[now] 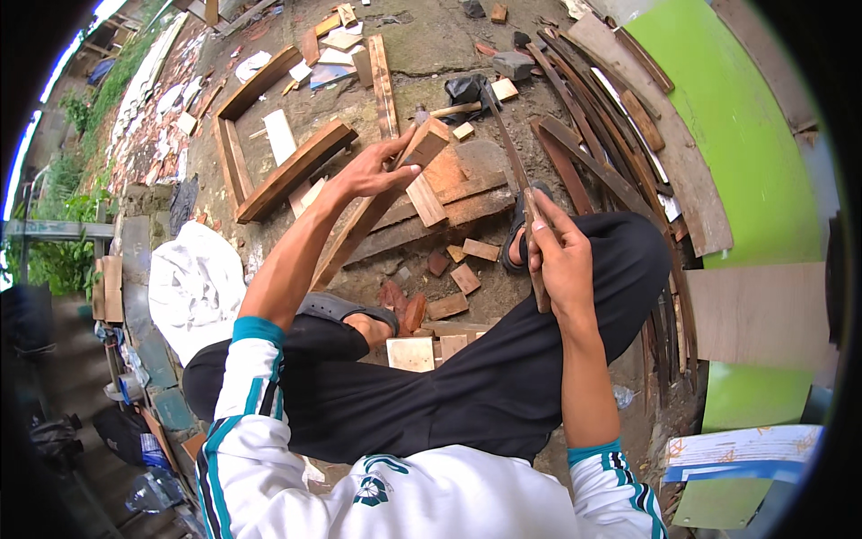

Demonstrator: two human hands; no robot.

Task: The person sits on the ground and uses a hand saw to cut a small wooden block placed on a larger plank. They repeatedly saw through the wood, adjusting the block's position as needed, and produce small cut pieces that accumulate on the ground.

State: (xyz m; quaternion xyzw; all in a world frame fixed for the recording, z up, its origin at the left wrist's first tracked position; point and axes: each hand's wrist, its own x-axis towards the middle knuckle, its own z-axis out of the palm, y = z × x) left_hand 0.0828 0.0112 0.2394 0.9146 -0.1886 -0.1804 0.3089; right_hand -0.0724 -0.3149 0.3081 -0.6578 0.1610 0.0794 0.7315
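Here — left hand (373, 171) on plank (377, 202) — right hand (561, 256) on blade (521, 193)

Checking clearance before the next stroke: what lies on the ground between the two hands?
In the head view, between the left hand and right hand lie flat planks and small wood offcuts; no bare stretch.

Your jacket sleeves (247, 377) are white with teal and dark stripes, your trousers (467, 395) black; the plank (377, 202) is reddish-brown, the wall (718, 99) bright green.
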